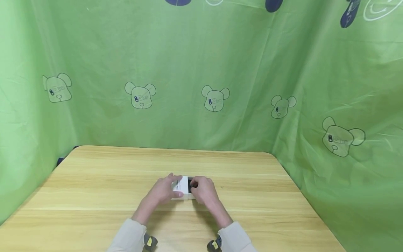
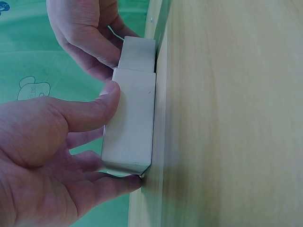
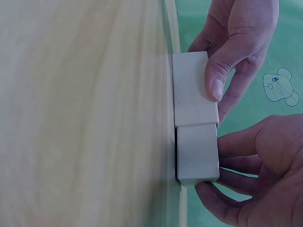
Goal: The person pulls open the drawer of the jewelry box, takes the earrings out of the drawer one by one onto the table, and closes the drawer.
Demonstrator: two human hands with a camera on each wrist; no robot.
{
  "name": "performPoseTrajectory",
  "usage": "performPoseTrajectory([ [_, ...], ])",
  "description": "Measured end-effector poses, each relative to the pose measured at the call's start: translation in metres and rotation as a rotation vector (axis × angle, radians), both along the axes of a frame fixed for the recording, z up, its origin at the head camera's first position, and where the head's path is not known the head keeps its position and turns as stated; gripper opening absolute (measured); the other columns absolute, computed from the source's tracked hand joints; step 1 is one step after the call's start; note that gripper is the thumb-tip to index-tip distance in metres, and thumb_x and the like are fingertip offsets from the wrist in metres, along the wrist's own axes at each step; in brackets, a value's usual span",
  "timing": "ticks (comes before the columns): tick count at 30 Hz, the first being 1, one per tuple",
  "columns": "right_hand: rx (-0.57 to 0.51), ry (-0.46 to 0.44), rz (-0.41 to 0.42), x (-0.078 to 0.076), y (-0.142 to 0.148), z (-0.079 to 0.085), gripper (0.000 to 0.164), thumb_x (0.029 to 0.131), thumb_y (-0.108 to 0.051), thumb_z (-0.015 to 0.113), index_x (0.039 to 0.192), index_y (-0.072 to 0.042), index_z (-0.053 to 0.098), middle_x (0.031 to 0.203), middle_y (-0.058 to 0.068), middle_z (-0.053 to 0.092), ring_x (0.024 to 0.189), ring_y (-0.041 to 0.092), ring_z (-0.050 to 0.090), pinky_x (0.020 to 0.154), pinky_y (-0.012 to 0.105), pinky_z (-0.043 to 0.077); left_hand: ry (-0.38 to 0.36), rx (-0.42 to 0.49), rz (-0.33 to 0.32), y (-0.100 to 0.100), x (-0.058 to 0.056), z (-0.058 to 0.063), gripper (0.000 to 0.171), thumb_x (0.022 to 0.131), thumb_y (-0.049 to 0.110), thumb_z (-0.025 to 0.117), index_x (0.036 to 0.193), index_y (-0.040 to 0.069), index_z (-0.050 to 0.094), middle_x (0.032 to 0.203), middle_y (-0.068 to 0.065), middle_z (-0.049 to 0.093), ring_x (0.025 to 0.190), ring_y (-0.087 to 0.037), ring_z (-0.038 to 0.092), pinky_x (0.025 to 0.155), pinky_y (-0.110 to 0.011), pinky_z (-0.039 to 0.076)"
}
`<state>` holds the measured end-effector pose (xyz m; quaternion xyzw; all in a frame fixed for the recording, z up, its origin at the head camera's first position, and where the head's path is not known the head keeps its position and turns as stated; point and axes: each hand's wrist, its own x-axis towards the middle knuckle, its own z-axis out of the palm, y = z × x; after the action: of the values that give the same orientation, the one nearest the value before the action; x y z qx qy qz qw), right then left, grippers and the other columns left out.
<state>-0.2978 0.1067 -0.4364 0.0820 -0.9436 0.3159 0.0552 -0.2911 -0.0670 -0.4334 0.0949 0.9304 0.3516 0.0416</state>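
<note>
A white sliding box point(image 1: 184, 186) stands on the wooden table, its inner tray point(image 3: 197, 153) drawn partly out of the outer sleeve point(image 2: 130, 118) on the right side. Small dark print marks the sleeve's top, and something dark point(image 1: 190, 185) shows inside the tray; what it is cannot be made out. My left hand point(image 1: 162, 190) grips the sleeve, thumb on its near side and fingers around the far side and left end. My right hand point(image 1: 204, 189) holds the exposed tray with curled fingers, some over its open top and others at its right end. Its fingertips are partly hidden.
The light wooden table point(image 1: 94, 189) extends around the box on all sides. A green curtain point(image 1: 176, 70) printed with bear heads hangs behind the table and along both sides. Dark wrist devices point(image 1: 150, 242) sit below the sleeve cuffs.
</note>
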Motion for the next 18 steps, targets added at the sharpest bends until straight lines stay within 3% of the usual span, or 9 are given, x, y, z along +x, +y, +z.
performPoseTrajectory([
  [10,-0.005,-0.009,-0.012,-0.0007,0.0002,0.0,0.016,0.079,0.004,0.069,0.087,-0.007,0.077,0.093,0.011,0.076,0.088,0.024,0.066,0.078,0.038,0.058,0.004,-0.009,-0.003,0.0,-0.0006,-0.0008,0.066,0.084,0.026,0.082,0.145,0.018,0.057,0.16,-0.022,0.037,0.142,-0.053,0.038,0.115,-0.066,0.035],
  [18,-0.011,0.0,0.002,-0.0003,0.0012,-0.0004,0.014,0.08,0.005,0.069,0.082,-0.007,0.076,0.085,0.009,0.074,0.075,0.019,0.063,0.064,0.028,0.054,0.009,-0.008,-0.007,0.0002,-0.001,-0.001,0.067,0.084,0.026,0.082,0.145,0.017,0.057,0.16,-0.023,0.037,0.141,-0.054,0.038,0.115,-0.068,0.035],
])
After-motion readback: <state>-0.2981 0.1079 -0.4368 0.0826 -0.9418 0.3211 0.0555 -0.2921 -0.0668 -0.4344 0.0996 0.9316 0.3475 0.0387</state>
